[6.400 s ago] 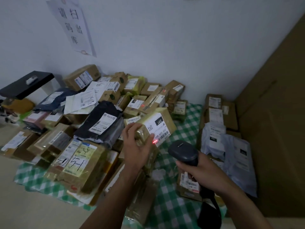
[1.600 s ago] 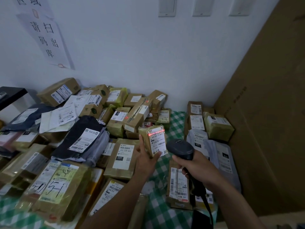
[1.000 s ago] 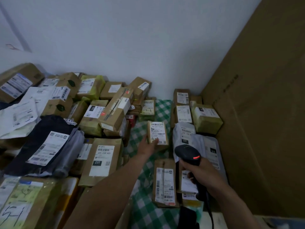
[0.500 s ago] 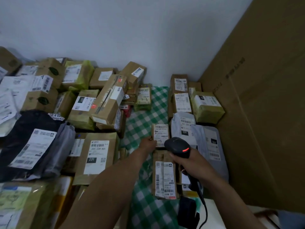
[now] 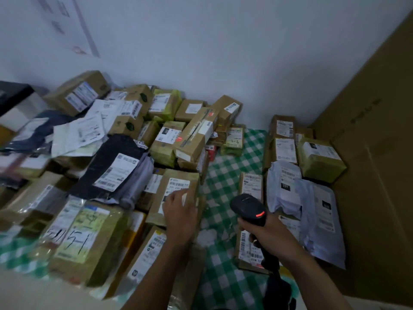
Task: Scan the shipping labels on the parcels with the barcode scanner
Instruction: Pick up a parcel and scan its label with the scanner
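Touching flat brown parcel [image 5: 159, 204] with our left hand [image 5: 181, 214], fingers [image 5: 178, 195] spread; right hand [image 5: 267, 234] grips scanner [image 5: 248, 209]. We should tilt label [image 5: 177, 185] clear of fingers, toward scanner.

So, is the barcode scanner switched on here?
On: a red light glows on the barcode scanner, gripped in the right hand.

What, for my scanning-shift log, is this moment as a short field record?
left hand: open, fingers on the label of the flat brown parcel
right hand: grips the barcode scanner by its handle
scanner light: red, lit; no beam visible on any label
surface: green checked cloth, showing between the two parcel piles
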Tool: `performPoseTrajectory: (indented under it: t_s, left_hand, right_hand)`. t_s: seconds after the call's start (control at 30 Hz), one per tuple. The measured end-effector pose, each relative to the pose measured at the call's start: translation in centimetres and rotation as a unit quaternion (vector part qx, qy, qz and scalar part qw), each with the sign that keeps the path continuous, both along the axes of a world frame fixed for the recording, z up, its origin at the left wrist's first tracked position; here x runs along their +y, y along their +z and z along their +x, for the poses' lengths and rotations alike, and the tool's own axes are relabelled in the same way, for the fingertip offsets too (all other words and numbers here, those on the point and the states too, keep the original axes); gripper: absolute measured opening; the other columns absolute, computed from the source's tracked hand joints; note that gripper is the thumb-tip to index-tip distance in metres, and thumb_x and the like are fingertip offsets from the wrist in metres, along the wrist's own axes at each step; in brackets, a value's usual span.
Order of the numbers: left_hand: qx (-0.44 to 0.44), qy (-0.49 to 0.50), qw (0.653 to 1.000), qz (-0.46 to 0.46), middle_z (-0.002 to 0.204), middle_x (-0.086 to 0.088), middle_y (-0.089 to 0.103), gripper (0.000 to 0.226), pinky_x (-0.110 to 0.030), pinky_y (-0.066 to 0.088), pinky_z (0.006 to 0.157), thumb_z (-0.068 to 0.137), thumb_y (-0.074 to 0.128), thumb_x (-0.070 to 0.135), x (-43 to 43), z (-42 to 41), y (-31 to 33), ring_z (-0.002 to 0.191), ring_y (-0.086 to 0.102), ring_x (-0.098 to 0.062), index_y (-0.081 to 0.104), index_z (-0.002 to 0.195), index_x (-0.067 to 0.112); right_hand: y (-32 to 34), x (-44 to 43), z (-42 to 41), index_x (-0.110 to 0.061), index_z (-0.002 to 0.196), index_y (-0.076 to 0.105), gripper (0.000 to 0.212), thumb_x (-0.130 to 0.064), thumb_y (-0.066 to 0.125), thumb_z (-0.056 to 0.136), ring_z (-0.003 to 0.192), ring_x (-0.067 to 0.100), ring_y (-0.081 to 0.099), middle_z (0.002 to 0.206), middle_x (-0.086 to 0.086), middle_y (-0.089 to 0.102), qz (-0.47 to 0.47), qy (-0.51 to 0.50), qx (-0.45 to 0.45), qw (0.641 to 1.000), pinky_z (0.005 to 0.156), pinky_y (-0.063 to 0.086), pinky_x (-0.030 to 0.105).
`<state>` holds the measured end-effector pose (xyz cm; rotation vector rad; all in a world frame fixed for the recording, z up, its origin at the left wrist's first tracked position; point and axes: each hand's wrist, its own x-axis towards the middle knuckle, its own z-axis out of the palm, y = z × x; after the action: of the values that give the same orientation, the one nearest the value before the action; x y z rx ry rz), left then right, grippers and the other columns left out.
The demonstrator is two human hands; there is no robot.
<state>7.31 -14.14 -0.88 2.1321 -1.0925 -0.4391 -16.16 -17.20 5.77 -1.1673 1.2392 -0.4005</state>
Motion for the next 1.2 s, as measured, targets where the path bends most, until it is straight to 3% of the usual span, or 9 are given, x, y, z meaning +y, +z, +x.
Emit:
performPoseTrajectory:
  t_s: [0.13, 0.2, 0.33, 0.43, 0.6, 0.77, 1.0, 1.13, 1.2]
  left_hand:
    - [0.023, 0.057, 0.99, 0.128, 0.155, -0.019, 0.034, 0.085, -0.053, 0.028, 0.117, 0.083, 0.08, 0.04, 2.0, 3.8, -1.7, 0.145, 0.027, -0.042, 0.037, 0.152, 0.016]
    - [0.007, 0.058, 0.988, 0.146, 0.158, -0.02, 0.032, 0.104, -0.05, 0.022, 0.118, 0.075, 0.083, 0.054, 2.5, 4.5, -2.2, 0.146, 0.025, -0.041, 0.029, 0.155, 0.018]
    - [0.013, 0.088, 0.977, 0.192, 0.164, -0.018, 0.022, 0.135, -0.059, 0.018, 0.119, 0.062, 0.08, 0.077, 2.3, 4.5, -1.8, 0.151, 0.021, -0.04, 0.006, 0.161, 0.023]
    - [0.037, 0.092, 0.977, 0.19, 0.165, -0.02, 0.021, 0.146, -0.059, 0.018, 0.121, 0.059, 0.081, 0.079, 2.2, 4.2, -2.0, 0.151, 0.023, -0.04, -0.003, 0.163, 0.019]
    - [0.002, 0.105, 0.983, 0.148, 0.159, -0.018, 0.027, 0.139, -0.056, 0.02, 0.121, 0.055, 0.087, 0.074, 2.4, 2.7, -2.0, 0.148, 0.024, -0.039, 0.017, 0.159, 0.014]
    - [-0.019, 0.089, 0.991, 0.097, 0.153, -0.011, 0.036, 0.121, -0.054, 0.03, 0.117, 0.055, 0.095, 0.059, 2.5, 1.5, -1.8, 0.143, 0.029, -0.033, 0.033, 0.149, 0.016]
    - [-0.062, 0.023, 0.997, 0.038, 0.15, 0.004, 0.043, 0.068, -0.05, 0.035, 0.116, 0.073, 0.088, 0.046, 2.3, 0.7, -1.2, 0.142, 0.029, -0.023, 0.057, 0.131, 0.026]
    - [-0.042, -0.028, 0.998, 0.038, 0.158, -0.002, 0.032, 0.056, -0.056, 0.033, 0.118, 0.077, 0.084, 0.043, 2.2, 0.0, -0.4, 0.149, 0.023, -0.028, 0.054, 0.123, 0.033]
    - [-0.039, -0.047, 0.995, 0.081, 0.166, -0.006, 0.018, 0.069, -0.063, 0.028, 0.12, 0.082, 0.078, 0.046, 2.0, -0.3, -0.1, 0.155, 0.011, -0.034, 0.041, 0.14, 0.039]
  right_hand:
    - [0.6, 1.1, 1.4, -0.02, 0.106, 0.067, 0.011, -0.023, 0.072, 0.096, 0.056, 0.013, 0.055, 0.063, -0.003, 0.059, -0.013, 0.028, -0.007, 1.0, 0.063, 0.048, 0.031]
    - [0.8, 1.7, 1.9, -0.019, 0.103, 0.067, 0.01, -0.025, 0.072, 0.097, 0.057, 0.014, 0.056, 0.064, -0.003, 0.061, -0.016, 0.035, -0.005, 0.999, 0.064, 0.048, 0.032]
    - [1.0, 2.6, 2.3, -0.027, 0.103, 0.068, 0.011, -0.031, 0.074, 0.094, 0.058, 0.005, 0.06, 0.068, -0.012, 0.069, -0.04, 0.035, 0.002, 0.999, 0.063, 0.048, 0.026]
    - [1.0, 3.1, 2.3, -0.026, 0.105, 0.07, 0.015, -0.032, 0.075, 0.093, 0.06, 0.008, 0.06, 0.077, -0.005, 0.073, -0.039, 0.03, 0.0, 0.999, 0.065, 0.049, 0.03]
    - [0.9, 3.4, 1.9, -0.028, 0.1, 0.074, 0.011, -0.033, 0.077, 0.091, 0.061, 0.011, 0.061, 0.087, 0.008, 0.076, -0.039, 0.023, 0.007, 0.999, 0.068, 0.049, 0.033]
    - [1.4, 3.4, 1.8, -0.032, 0.111, 0.068, 0.02, -0.026, 0.075, 0.094, 0.06, 0.007, 0.062, 0.082, -0.003, 0.075, -0.046, 0.017, -0.003, 0.999, 0.065, 0.051, 0.028]
    - [1.5, 3.0, 1.3, -0.036, 0.112, 0.066, 0.021, -0.025, 0.073, 0.096, 0.06, 0.008, 0.061, 0.082, -0.004, 0.073, -0.056, 0.015, 0.0, 0.998, 0.065, 0.051, 0.028]
    - [1.2, 2.9, 1.2, -0.04, 0.109, 0.065, 0.02, -0.027, 0.074, 0.095, 0.062, 0.01, 0.062, 0.089, 0.005, 0.074, -0.062, 0.017, 0.004, 0.998, 0.069, 0.052, 0.032]
    - [1.2, 2.8, 1.2, -0.04, 0.11, 0.065, 0.021, -0.027, 0.073, 0.096, 0.062, 0.01, 0.062, 0.089, 0.004, 0.074, -0.061, 0.02, 0.003, 0.998, 0.068, 0.053, 0.031]
